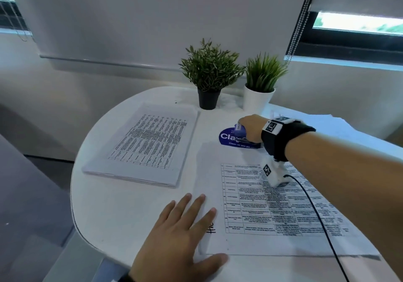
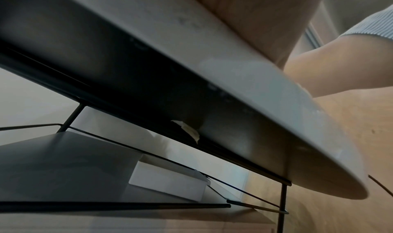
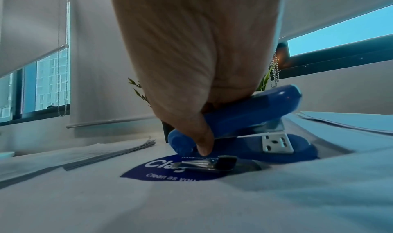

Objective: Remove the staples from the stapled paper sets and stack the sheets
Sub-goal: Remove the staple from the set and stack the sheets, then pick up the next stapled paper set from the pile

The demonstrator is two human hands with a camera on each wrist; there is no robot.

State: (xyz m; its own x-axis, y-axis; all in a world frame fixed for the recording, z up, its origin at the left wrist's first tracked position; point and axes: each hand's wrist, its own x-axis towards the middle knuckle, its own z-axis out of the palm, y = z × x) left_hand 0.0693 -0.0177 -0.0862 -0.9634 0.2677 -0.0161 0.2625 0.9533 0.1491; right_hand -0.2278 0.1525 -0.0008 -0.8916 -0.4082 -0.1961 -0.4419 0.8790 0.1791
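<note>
A printed paper set (image 1: 272,205) with a table on it lies at the near right of the round white table (image 1: 113,212). My left hand (image 1: 181,227) rests flat with straight fingers on its left edge. My right hand (image 1: 250,129) grips a blue stapler (image 1: 239,129) that stands on a blue sticker (image 1: 229,139) behind the paper. In the right wrist view the thumb (image 3: 199,135) curls over the blue stapler (image 3: 244,124), whose metal tail (image 3: 208,162) lies on the sticker. A stack of sheets (image 1: 144,144) lies at the left.
Two potted plants, one in a black pot (image 1: 208,98) and one in a white pot (image 1: 258,98), stand at the back of the table. More papers (image 1: 340,129) lie at the far right. A black cable (image 1: 316,212) crosses the paper set. A shelf (image 2: 85,169) sits under the table.
</note>
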